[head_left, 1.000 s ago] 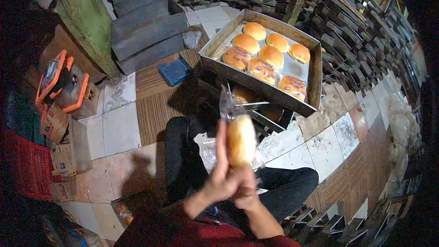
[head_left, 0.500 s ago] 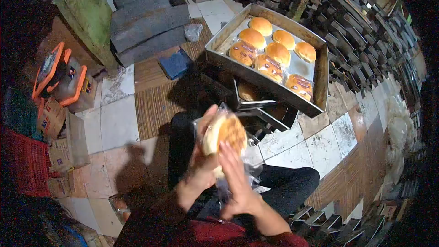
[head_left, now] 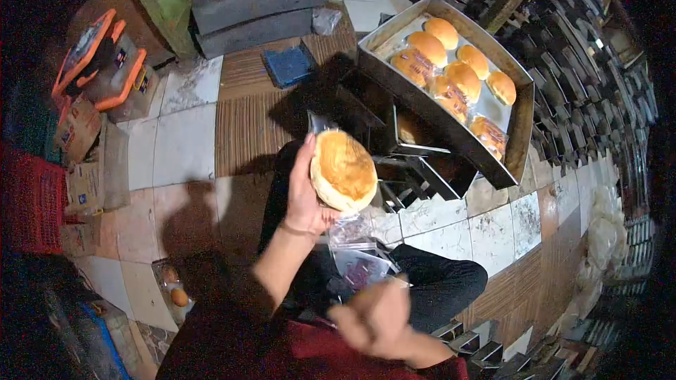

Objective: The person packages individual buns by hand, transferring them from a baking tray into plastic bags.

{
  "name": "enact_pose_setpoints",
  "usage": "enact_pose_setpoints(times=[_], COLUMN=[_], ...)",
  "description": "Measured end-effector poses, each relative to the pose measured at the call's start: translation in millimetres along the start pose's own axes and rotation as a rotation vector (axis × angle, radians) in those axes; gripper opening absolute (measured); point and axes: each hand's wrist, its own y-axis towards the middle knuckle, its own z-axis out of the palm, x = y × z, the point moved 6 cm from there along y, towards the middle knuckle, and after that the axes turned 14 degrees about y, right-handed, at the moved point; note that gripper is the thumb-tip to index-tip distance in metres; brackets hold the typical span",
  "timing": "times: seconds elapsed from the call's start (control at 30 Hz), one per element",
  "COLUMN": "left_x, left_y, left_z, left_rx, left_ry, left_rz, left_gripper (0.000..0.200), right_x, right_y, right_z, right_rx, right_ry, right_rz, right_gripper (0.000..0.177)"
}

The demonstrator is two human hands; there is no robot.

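Note:
A round bun (head_left: 343, 170), golden-brown face up with a pale side, rests in my left hand (head_left: 304, 200). My fingers and thumb are closed around its left edge and underside. A bit of clear plastic (head_left: 320, 123) pokes out past the bun's far edge. On my lap lies a stack of clear plastic bags (head_left: 360, 267) with dark print. Close by them is my right hand (head_left: 373, 317), smeared by motion, its fingers hard to make out.
A deep metal tray (head_left: 520, 162) ahead to the right holds several buns (head_left: 462, 79), some in printed wrappers. More dark metal trays (head_left: 440, 176) sit beneath it. On the tiled floor are a blue flat item (head_left: 289, 65), orange-lidded boxes (head_left: 116, 74) and a red crate (head_left: 41, 197).
My right hand has left the bun and dropped back towards my lap and the plastic bags. My left hand keeps the bun, now raised slightly. The view has shifted leftward.

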Motion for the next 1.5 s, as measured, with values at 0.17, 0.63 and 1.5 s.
enact_pose_setpoints(times=[0.17, 0.63, 1.5], left_x=[-21, -14, -54], left_y=[-33, -21, -125], left_z=[41, -1, -15], left_rx=[-0.001, -0.131, -0.05], left_ry=[0.047, -0.096, 1.495], left_rz=[0.124, 0.055, 0.978], left_gripper=[0.048, 0.063, 0.009], right_x=[-87, -45, -68], right_y=[8, -10, 9], right_z=[0, -17, 26], right_rx=[-0.267, 0.331, -0.457], right_ry=[0.828, 0.381, 0.21], right_rz=[0.603, 0.107, 0.023], right_gripper=[0.014, 0.064, 0.004])
